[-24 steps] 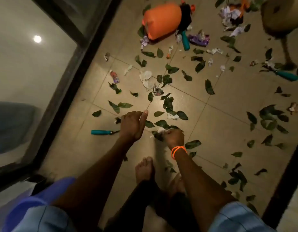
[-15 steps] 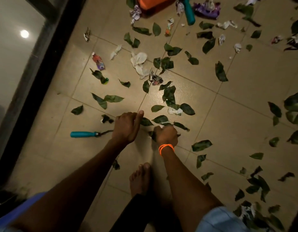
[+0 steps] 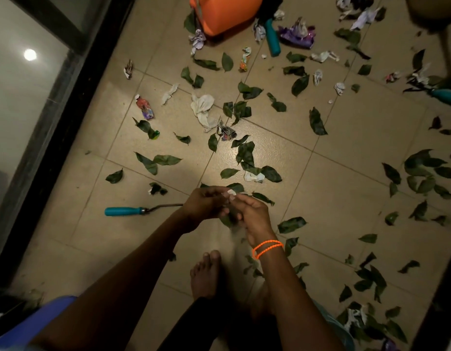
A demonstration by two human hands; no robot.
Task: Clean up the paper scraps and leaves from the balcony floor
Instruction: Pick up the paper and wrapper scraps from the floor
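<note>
Green leaves (image 3: 246, 153) and crumpled paper scraps (image 3: 201, 107) lie scattered over the tiled balcony floor (image 3: 346, 148). My left hand (image 3: 202, 206) and my right hand (image 3: 252, 216) are together above the floor, just in front of my bare feet. Both hands curl around a small bunch of leaves and a white paper scrap (image 3: 230, 193). A dark leaf (image 3: 227, 220) hangs between the palms. My right wrist wears an orange band (image 3: 267, 248).
A teal-handled tool (image 3: 125, 211) lies left of my hands. An orange container (image 3: 224, 13) stands at the top, with another teal handle (image 3: 273, 40) and a purple wrapper (image 3: 296, 36) beside it. A dark door frame (image 3: 54, 127) runs along the left. My foot (image 3: 206, 274) is below.
Both hands have lifted off the floor and come together, now holding gathered leaves and a white scrap. The camera has shifted slightly.
</note>
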